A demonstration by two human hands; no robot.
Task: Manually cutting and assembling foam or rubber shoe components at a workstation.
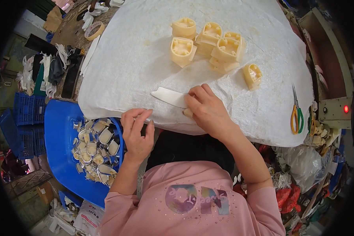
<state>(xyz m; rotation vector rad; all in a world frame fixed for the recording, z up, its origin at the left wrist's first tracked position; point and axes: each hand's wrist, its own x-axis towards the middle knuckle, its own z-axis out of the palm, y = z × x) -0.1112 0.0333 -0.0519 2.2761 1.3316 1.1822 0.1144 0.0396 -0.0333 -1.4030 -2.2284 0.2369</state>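
My right hand [208,112] is on the cloth-covered table near its front edge. Its fingers are closed on one end of a white strip [168,96], whose cut end points left. Something small and cream shows under the palm, too hidden to name. My left hand [137,133] hangs at the table edge beside the blue bin, fingers apart and holding nothing. Several cream hollow blocks [183,47], shaped like shoe heels, stand grouped toward the back of the table. One more such block [253,76] lies apart, to the right.
Scissors [297,117] with orange and green handles lie at the table's right side. At left stands a blue bin [57,133] of silver-edged cream pieces [91,148]. A tape roll [94,30] and cloth scraps sit back left. A box with a red light [334,110] is at right.
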